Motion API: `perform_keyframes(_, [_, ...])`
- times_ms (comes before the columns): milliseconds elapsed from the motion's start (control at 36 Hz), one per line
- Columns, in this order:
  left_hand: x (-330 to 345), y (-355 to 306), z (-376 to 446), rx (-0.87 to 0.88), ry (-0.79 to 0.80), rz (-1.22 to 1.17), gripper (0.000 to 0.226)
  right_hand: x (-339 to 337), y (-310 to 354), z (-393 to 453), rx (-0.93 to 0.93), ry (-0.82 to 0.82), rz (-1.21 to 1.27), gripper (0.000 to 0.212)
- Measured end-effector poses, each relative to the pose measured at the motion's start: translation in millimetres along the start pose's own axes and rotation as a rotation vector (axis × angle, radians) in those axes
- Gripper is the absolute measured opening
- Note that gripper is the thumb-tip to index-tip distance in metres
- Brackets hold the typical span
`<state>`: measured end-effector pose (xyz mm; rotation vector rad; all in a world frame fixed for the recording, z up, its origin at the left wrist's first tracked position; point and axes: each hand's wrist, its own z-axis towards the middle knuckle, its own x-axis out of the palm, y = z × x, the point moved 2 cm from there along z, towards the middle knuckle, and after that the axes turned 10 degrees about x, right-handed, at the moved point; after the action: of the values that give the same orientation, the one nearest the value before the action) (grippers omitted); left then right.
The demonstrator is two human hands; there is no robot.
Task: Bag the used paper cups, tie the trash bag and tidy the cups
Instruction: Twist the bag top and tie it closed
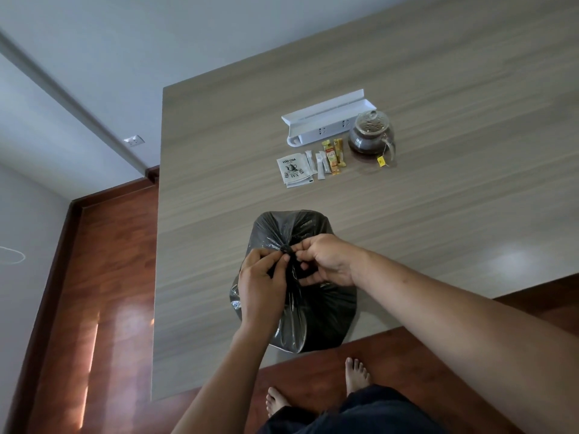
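A black trash bag (316, 317) stands bulging on the near edge of the wooden table (219, 151). Its gathered neck forms a small knot (286, 249) at the top. My left hand (260, 283) pinches the twisted plastic just left of the knot. My right hand (326, 261) pinches the plastic on the knot's right side, fingers curled around a strand. No paper cups are in view; the bag's contents are hidden.
Further back on the table lie a white power strip (326, 120), a glass teapot (371, 133) of dark tea, a tea sachet (294, 172) and several drink-mix sticks (332, 156). My bare feet (355, 374) stand on the red-brown wooden floor.
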<state>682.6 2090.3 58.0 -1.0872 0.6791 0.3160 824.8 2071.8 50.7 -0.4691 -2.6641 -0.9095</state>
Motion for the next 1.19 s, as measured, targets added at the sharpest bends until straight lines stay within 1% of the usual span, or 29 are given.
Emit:
perform_keyframes(139, [-0.4, 2.0, -0.1, 0.031, 0.074, 0.039, 0.017, -2.7, 2.1, -0.7, -0.015, 0.013, -0.095, 0.023])
perform_keyframes(222, [-0.4, 3.6, 1.4, 0.026, 0.115, 0.053, 0.016, -3.9, 1.5, -0.2, -0.014, -0.003, -0.112, 0.022])
perform_keyframes(278, [-1.5, 1.7, 2.4, 0.003, 0.108, 0.051, 0.015, -3.2, 0.0, -1.8, -0.023, -0.013, -0.106, 0.021])
perform_keyframes(333, [-3.9, -0.6, 3.3, -0.097, 0.048, 0.013, 0.015, -2.5, -0.9, -2.9, -0.034, -0.03, -0.102, 0.023])
perform_keyframes(389, [-5.7, -1.1, 2.7, -0.227, -0.039, -0.044, 0.008, -2.0, -1.1, -2.6, -0.042, -0.049, -0.094, 0.025])
perform_keyframes(444, [-5.5, -1.9, 1.6, -0.262, -0.057, -0.038, 0.002, -1.1, -0.9, -1.9, -0.045, -0.059, -0.081, 0.024])
perform_keyframes(528, [-2.2, -4.5, 0.5, -0.227, -0.029, -0.011, 0.005, 0.0, -0.7, -2.6, -0.05, -0.058, -0.069, 0.021])
perform_keyframes(667, [-0.3, -4.6, 3.1, -0.209, -0.019, -0.055, 0.009, 0.9, -1.1, -2.0, -0.062, -0.059, -0.051, 0.022])
perform_keyframes(806, [-0.8, -3.8, 1.8, -0.172, 0.014, -0.067, 0.009, -2.4, -1.5, -0.4, -0.066, -0.067, -0.149, 0.022])
perform_keyframes(889, [-1.4, 0.4, -0.6, -0.143, 0.003, -0.011, 0.011, -1.7, -4.9, 0.0, -0.074, -0.068, -0.154, 0.024])
perform_keyframes(944, [-1.9, 3.3, -2.1, -0.101, 0.026, 0.055, 0.014, -1.6, -8.4, 1.1, -0.079, -0.085, -0.14, 0.022])
perform_keyframes(1056, [-4.2, 12.0, -2.2, 0.002, 0.086, 0.171, 0.013, -6.4, -11.7, 4.2, -0.101, -0.147, -0.138, 0.02])
perform_keyframes(1194, [-11.8, 21.3, 0.7, 0.047, 0.116, 0.263, 0.012, -18.0, -8.5, 3.5, -0.195, -0.259, -0.22, 0.022])
